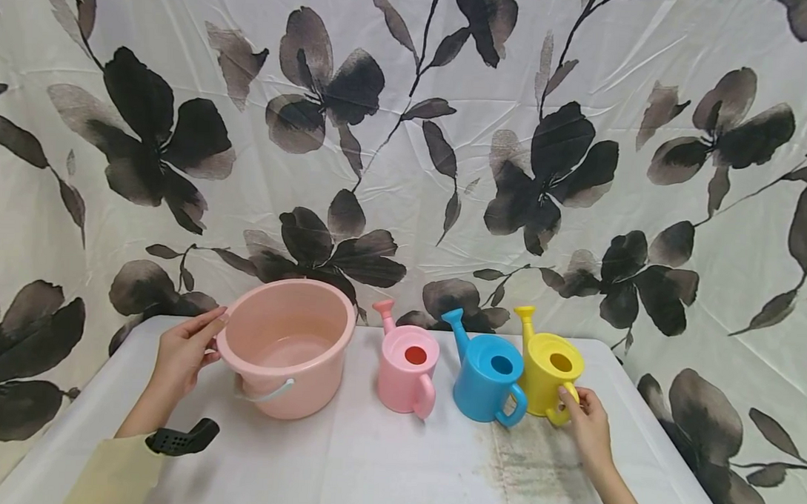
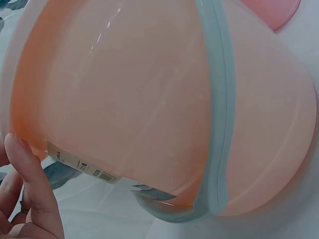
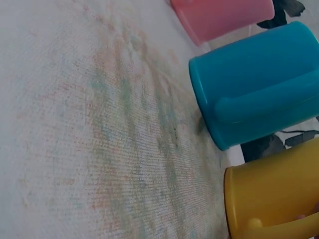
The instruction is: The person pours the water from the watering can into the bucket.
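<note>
A pink plastic bucket with a pale blue handle stands on the left of the table. My left hand grips its rim from the left side, the thumb against the outer wall just under the rim. On the right, my right hand holds the handle of a yellow watering can, thumb on top of the handle. Beside that can stand a blue watering can and a pink watering can, both upright with spouts pointing to the back. Most of my right hand is hidden in the right wrist view.
The table wears a white cloth with a greenish-brown stain in front of the blue and yellow cans. A floral curtain hangs right behind the table. A sticker label is on the bucket's side.
</note>
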The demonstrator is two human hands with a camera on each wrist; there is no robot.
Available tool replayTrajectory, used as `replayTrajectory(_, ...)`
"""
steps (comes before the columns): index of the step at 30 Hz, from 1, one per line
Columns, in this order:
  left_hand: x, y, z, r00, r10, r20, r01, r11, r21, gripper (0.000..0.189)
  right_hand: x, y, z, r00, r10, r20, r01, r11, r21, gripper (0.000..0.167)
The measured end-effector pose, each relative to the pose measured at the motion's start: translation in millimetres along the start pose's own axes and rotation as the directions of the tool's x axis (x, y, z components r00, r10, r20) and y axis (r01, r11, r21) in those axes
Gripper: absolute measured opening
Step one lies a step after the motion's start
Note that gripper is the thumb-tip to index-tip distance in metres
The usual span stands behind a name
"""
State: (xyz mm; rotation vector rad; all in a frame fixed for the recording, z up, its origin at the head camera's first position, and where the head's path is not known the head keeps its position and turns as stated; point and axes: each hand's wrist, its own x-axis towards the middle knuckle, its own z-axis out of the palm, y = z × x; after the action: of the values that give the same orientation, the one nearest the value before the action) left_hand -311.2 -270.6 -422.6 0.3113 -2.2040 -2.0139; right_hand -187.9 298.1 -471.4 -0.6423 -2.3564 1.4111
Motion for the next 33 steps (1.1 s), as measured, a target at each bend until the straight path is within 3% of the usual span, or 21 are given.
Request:
replayTrajectory(12, 2.6, -2.9, -2.5, 1.000, 0.019, 0.010, -0.019, 1.000, -0.016, 0.064, 1.3, -3.6, 1.5, 1.000, -0.022, -0.009, 0.023, 0.996, 0.082, 0.038)
replayTrajectory(24, -5.8, 6.0, -0.8, 1.000, 0.005, -0.009, -0.005, 1.000, -0.009, 0.063, 7.3, -7.4, 6.2, 0.999, -0.028, -0.024, 0.030, 0.992, 0.121, 0.035)
replayTrajectory(29, -11.4, 14.2, -0.3, 0.999, -0.027, 0.025, 0.028, 0.998, -0.049, 0.065, 9.6, -3.2, 5.6, 0.999, -0.035, -0.026, 0.039, 0.988, 0.148, 0.035)
replayTrajectory(33, 4.2, -3.6, -3.2, 1.000, 0.006, 0.024, -0.004, 0.998, -0.060, 0.060, 12.6, 1.7, 6.5, 0.995, -0.037, -0.089, 0.054, 0.978, 0.200, 0.034)
